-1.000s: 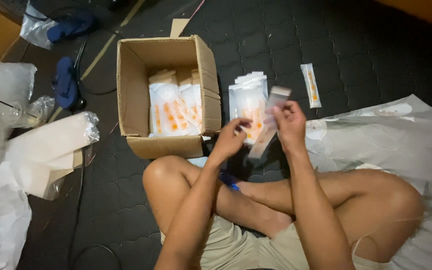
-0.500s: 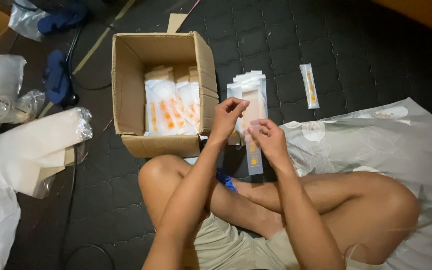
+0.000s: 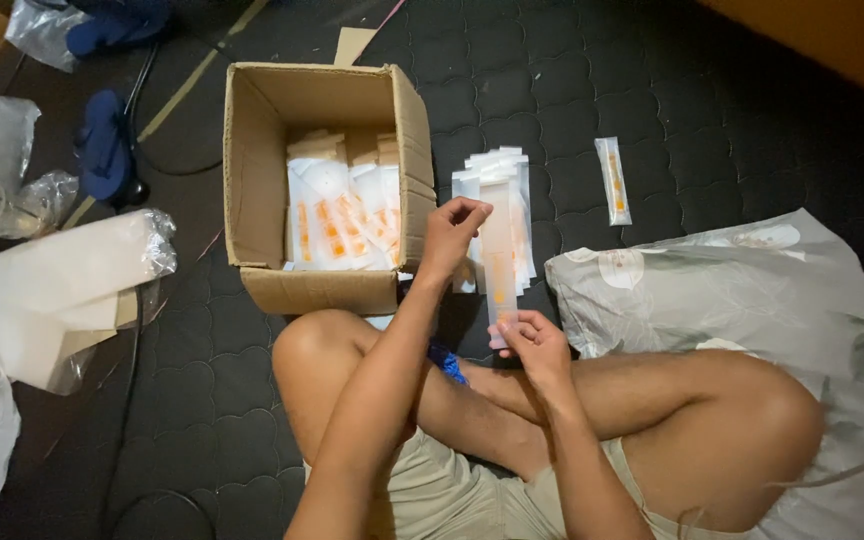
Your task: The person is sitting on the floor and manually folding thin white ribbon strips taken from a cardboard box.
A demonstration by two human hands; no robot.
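Both hands grip one long clear sachet with an orange stripe.

Left hand [image 3: 455, 232] pinches the sachet [image 3: 498, 262] at its top, fingers closed; right hand [image 3: 535, 345] pinches its lower end. A stack of like sachets [image 3: 512, 175] lies just beyond them, an open cardboard box [image 3: 252, 180] left of the left hand, a grey plastic bag [image 3: 732, 290] right of the right hand, all on a dark quilted floor mat [image 3: 552, 90].
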